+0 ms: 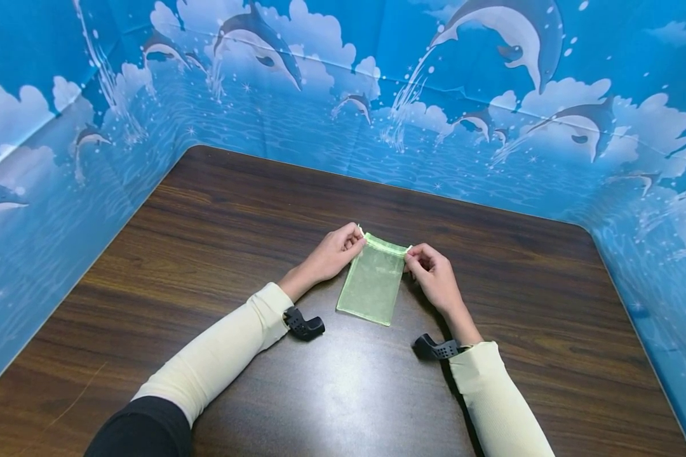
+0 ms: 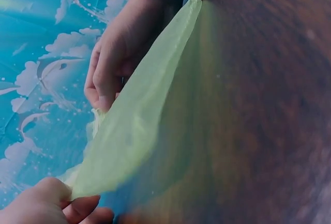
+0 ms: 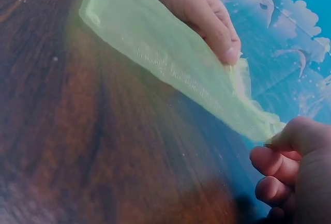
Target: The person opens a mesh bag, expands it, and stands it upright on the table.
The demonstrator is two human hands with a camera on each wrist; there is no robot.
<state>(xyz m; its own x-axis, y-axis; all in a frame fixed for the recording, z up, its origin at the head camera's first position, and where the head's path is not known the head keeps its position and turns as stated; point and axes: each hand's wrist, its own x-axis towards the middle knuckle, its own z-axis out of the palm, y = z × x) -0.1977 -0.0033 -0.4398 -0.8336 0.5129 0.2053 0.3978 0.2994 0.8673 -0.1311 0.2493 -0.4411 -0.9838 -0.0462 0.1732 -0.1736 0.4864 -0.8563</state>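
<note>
A sheer green drawstring pouch (image 1: 373, 284) lies flat on the dark wooden table (image 1: 206, 254), its open end pointing away from me. My left hand (image 1: 357, 237) pinches the pouch's top left corner. My right hand (image 1: 413, 256) pinches the top right corner, so the top edge is stretched between them. In the left wrist view the pouch (image 2: 139, 115) runs from my left hand (image 2: 70, 203) at the bottom to my right hand (image 2: 106, 97). The right wrist view shows the pouch (image 3: 170, 63) between my right hand (image 3: 271, 146) and my left hand (image 3: 227, 53).
Blue panels (image 1: 491, 127) printed with dolphins and clouds wall the table on the left, back and right. Both forearms wear pale sleeves, each with a black wrist mount (image 1: 304, 325). Bare tabletop surrounds the pouch.
</note>
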